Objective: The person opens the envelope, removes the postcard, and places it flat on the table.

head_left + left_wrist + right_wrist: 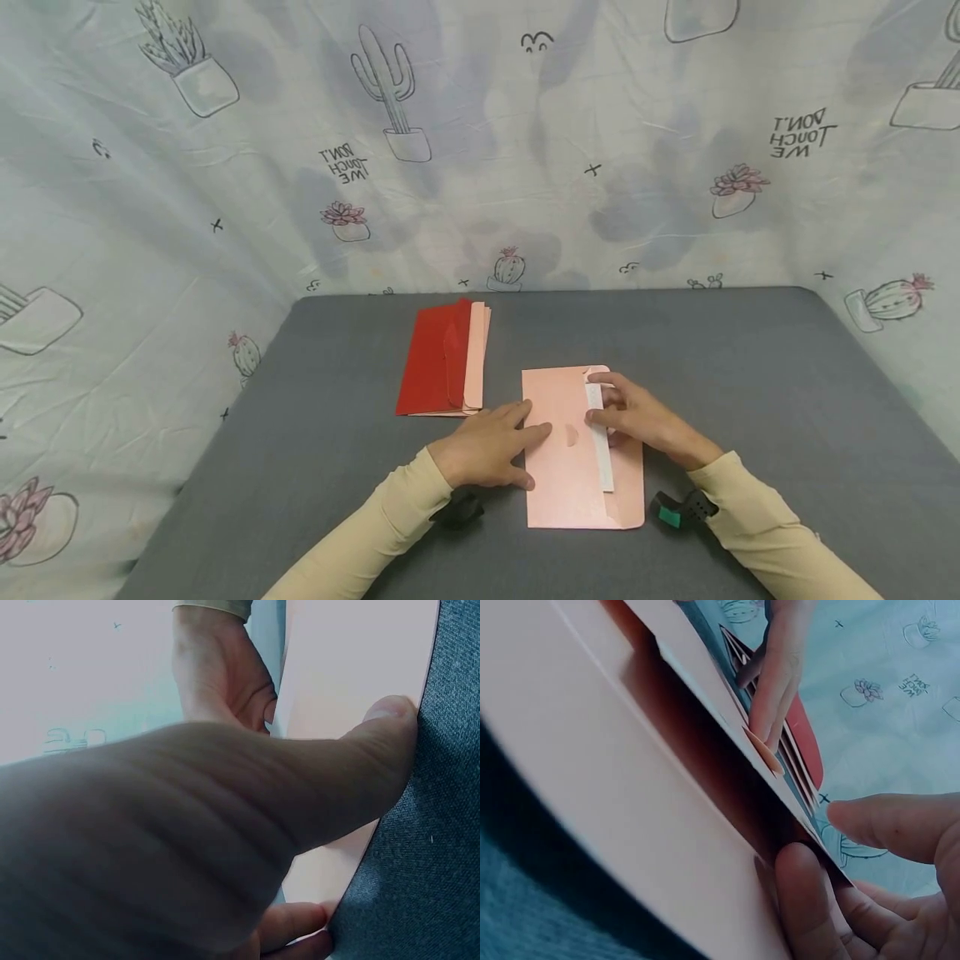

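Note:
A pale pink envelope lies on the table with its rounded flap folded out to the right. A narrow white strip runs along its mouth. With fingers spread, my left hand presses on the envelope's left edge. My right hand holds the mouth's edge near the top, thumb over the white strip and other fingers behind it. In the right wrist view the front panel is lifted and the dark inside of the envelope shows, with a fingertip at the opening.
A red envelope lies at the back left, overlapping several pink ones. The table is grey, and a printed cloth hangs behind and beside it. Dark wrist straps sit low on both wrists.

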The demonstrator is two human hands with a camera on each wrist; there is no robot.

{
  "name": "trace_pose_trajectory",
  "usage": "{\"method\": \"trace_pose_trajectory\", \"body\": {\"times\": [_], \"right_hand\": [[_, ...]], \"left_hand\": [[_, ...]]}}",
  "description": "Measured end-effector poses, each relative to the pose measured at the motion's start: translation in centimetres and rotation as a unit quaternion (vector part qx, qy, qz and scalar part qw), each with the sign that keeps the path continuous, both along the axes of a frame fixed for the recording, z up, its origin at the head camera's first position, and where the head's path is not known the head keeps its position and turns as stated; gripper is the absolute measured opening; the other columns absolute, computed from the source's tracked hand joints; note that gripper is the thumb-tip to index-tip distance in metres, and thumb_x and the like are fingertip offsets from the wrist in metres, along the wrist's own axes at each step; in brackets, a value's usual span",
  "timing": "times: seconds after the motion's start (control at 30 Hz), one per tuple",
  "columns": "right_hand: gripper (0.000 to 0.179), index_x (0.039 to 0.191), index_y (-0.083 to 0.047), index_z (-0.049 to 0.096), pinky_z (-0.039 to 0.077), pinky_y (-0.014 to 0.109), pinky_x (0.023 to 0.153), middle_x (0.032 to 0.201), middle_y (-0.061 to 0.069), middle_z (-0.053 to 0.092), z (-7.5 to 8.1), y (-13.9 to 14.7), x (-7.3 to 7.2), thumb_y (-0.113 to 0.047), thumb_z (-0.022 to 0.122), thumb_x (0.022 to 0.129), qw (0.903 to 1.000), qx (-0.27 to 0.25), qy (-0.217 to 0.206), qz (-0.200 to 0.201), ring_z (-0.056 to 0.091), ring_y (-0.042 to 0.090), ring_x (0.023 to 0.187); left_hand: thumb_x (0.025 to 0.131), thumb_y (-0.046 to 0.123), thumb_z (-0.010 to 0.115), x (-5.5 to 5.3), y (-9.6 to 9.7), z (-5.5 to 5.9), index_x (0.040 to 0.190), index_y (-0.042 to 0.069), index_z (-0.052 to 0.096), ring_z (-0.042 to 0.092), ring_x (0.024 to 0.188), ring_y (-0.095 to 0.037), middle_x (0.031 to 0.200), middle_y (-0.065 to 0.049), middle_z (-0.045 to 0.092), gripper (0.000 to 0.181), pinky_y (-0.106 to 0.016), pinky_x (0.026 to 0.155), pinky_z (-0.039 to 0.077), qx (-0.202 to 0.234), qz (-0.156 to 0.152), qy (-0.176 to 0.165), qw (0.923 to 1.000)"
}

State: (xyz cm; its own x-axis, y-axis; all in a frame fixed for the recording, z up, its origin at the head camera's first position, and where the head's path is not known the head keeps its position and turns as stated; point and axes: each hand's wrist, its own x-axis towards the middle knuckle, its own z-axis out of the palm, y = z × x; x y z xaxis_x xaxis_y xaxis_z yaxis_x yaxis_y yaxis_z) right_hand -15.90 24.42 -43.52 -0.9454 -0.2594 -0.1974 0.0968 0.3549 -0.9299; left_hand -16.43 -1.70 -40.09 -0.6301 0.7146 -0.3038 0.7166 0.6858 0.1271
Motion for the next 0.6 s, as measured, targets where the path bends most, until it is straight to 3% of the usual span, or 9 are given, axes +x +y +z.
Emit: {"method": "trace_pose_trajectory", "body": {"times": [0.37,0.6], "right_hand": [[0.071,0.152,0.003,0.030,0.058,0.033,0.065,0.119,0.026,0.066,0.12,0.13,-0.57,-0.016,0.068,0.094,0.9999,0.010,0.010,-0.004,0.066,0.016,0.080],[0.071,0.152,0.003,0.030,0.059,0.035,0.065,0.117,0.024,0.066,-0.15,0.11,-0.14,-0.016,0.067,0.096,1.0000,0.002,-0.005,-0.002,0.066,0.018,0.079]], "left_hand": [[0.087,0.046,0.077,-0.50,0.12,0.49,0.154,0.031,0.043,0.037,0.151,-0.026,0.165,-0.009,0.035,0.076,-0.048,0.118,0.039,-0.003,0.006,-0.002,1.0000],[0.087,0.046,0.077,-0.07,0.07,0.23,0.154,0.032,0.044,0.037,0.151,-0.027,0.164,-0.009,0.036,0.076,-0.048,0.118,0.039,-0.004,0.004,-0.007,1.0000]]}}
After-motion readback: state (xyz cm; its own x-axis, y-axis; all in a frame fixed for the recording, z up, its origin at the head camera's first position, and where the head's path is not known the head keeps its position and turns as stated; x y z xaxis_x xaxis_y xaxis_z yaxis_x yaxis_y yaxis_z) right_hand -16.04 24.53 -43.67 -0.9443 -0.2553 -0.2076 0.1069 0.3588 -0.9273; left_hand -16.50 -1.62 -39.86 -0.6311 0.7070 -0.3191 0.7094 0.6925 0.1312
